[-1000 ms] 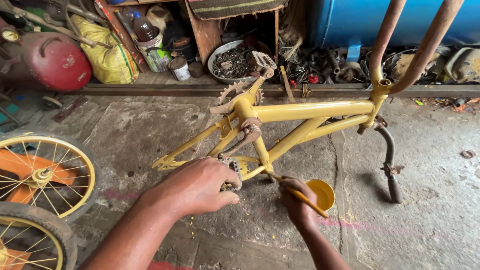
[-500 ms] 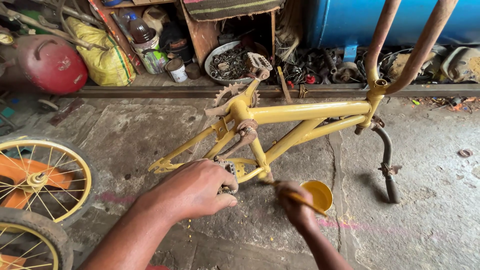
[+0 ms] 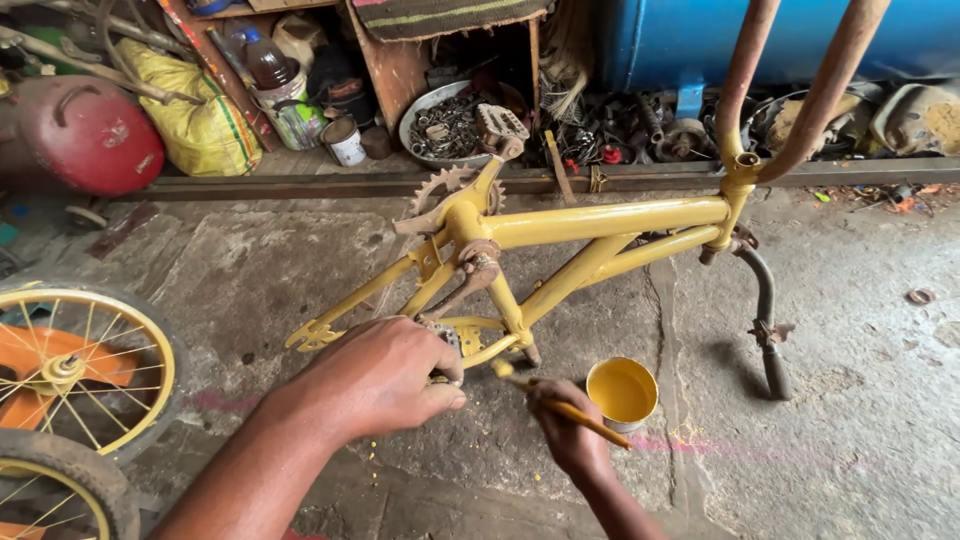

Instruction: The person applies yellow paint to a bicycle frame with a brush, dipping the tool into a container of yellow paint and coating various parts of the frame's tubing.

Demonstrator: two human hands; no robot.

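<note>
A pedal (image 3: 445, 345) on the near side of the bicycle frame (image 3: 600, 225) is gripped by the left hand (image 3: 385, 375), the fingers curled over it so that only a dark corner of it is seen. A thin paintbrush (image 3: 560, 405) with a yellow-orange handle is held in the closed right hand (image 3: 565, 430), and its tip is laid close against the lower yellow tube just beside the left hand. A small pot of yellow paint (image 3: 622, 392) is set on the concrete floor (image 3: 850, 420) just to the right of the right hand, its inside coated yellow.

The frame is painted yellow and is placed upside down on the floor, with no wheels fitted. A toothed chainring (image 3: 445, 190) and a second pedal (image 3: 500, 128) are raised at its top, and a rusty handlebar (image 3: 800, 90) is seen at its right end, where a dark fork (image 3: 765, 310) is bent down to the floor. Drops of yellow paint are scattered on the floor near the hands.

Two wheels with yellow rims (image 3: 90, 340) are seen at the left edge. Farther back, along a metal rail, a red tank (image 3: 85, 135), a yellow sack (image 3: 195, 120), a brown bottle (image 3: 268, 62), a small tin (image 3: 345, 142) and a bowl of metal parts (image 3: 445, 125) are gathered, and a blue drum (image 3: 680, 40) is stood at the right.
</note>
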